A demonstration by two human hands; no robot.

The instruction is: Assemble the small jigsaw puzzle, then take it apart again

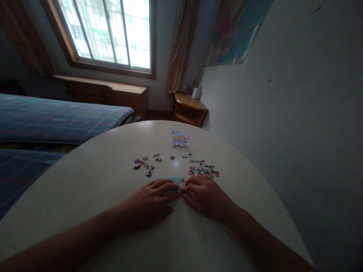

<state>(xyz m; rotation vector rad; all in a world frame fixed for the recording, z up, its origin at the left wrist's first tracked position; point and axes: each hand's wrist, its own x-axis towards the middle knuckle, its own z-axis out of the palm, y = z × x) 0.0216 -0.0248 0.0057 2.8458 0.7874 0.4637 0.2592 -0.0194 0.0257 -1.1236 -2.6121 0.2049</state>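
Observation:
Both my hands lie on a round white table point(99, 181), fingertips meeting over a small joined strip of jigsaw puzzle point(173, 182). My left hand point(151, 202) rests with its fingers stretched over the strip's left part. My right hand point(204, 194) has its fingers curled and pressed on the strip's right end. Loose puzzle pieces point(144, 164) are scattered just beyond my left hand, and a denser heap of pieces point(203, 169) lies beyond my right hand. A small picture card point(179, 138) sits farther back on the table.
A bed with a blue checked cover point(56, 117) stands to the left of the table. A wooden corner shelf point(188, 107) and a window point(110, 32) are behind it. A grey wall point(283, 113) runs close along the table's right side.

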